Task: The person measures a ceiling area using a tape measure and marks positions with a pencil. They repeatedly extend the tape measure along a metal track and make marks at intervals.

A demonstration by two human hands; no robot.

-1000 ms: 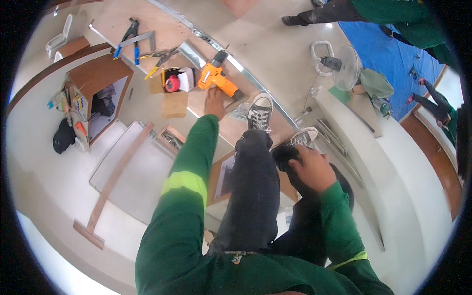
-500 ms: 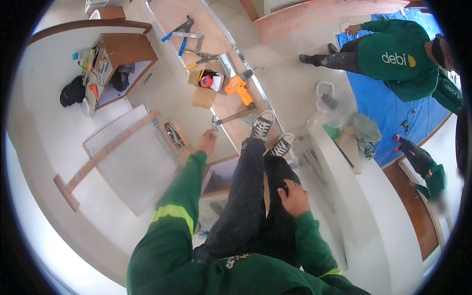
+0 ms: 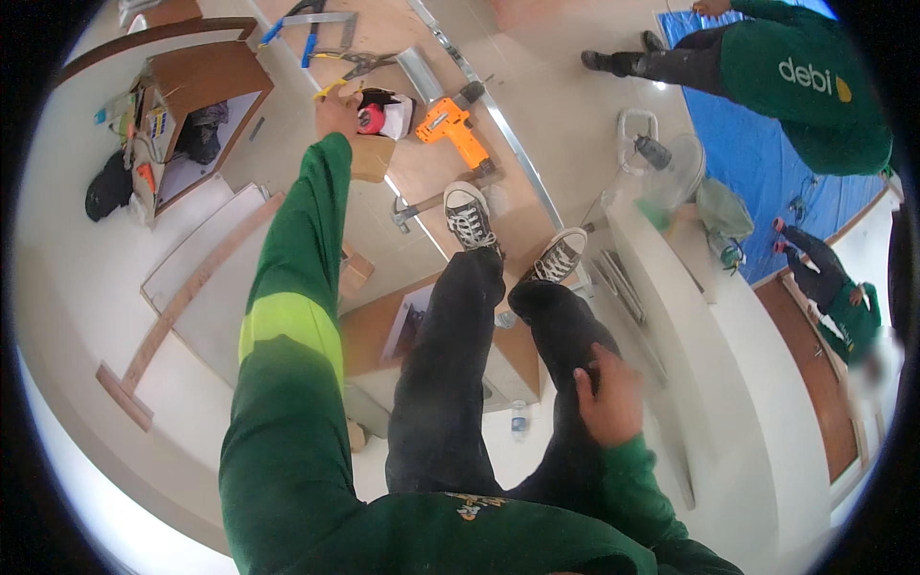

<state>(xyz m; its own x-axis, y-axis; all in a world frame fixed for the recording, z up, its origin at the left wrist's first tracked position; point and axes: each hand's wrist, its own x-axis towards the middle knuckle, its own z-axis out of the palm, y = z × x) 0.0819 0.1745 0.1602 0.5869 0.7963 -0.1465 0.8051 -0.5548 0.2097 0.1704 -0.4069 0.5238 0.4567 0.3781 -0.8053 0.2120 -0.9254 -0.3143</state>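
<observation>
My left hand [image 3: 337, 117] is stretched out to the board, its bunched fingers at the handles of yellow-handled snips [image 3: 366, 65]. The handle ends are partly hidden by the hand. Right beside it sits an open cardboard box [image 3: 397, 113] holding a red, round item [image 3: 371, 119]. An orange cordless drill [image 3: 456, 129] lies just right of the box. Nearer me, a hammer [image 3: 401, 213] rests by my left shoe. My right hand [image 3: 613, 398] lies against my right thigh, fingers apart, holding nothing.
Blue-handled tools [image 3: 309, 43] and a metal square [image 3: 347, 27] lie farther up the board. Metal channel [image 3: 508, 134] edges it. At left stands a wooden cabinet [image 3: 206, 72]; at right, a fan [image 3: 678, 165] and a curved white wall [image 3: 709, 355]. Two people stand near a blue sheet [image 3: 714, 144].
My left hand has moved forward from beside the hammer to the yellow-handled snips. My knees have spread apart, and my view has shifted. My right hand stays on my thigh.
</observation>
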